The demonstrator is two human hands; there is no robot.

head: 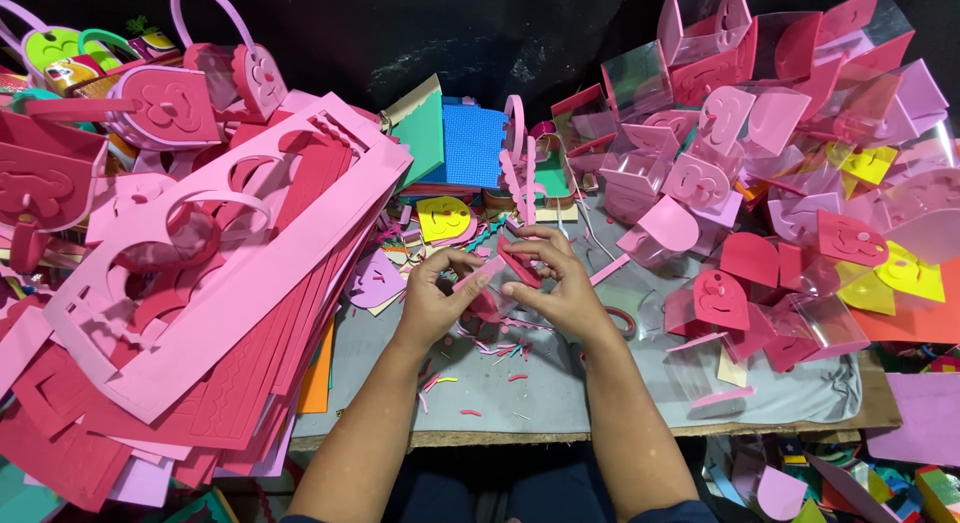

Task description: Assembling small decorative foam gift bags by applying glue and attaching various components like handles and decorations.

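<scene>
My left hand [432, 301] and my right hand [560, 283] meet over the middle of a grey work surface [520, 383]. Together they hold a small pink foam piece [492, 275] with a darker red foam part [520, 268] against it, and clear plastic seems to hang below them. The fingers of both hands pinch the piece from opposite sides. A yellow foam smiley shape [444, 219] lies just beyond my hands.
A tall stack of pink and red cut-out foam sheets [200, 313] fills the left. A heap of small pink, red and yellow foam-and-clear-plastic pouches [780, 183] covers the right. Blue and green foam sheets [455, 143] lie at the back. Foam scraps [490, 383] litter the front.
</scene>
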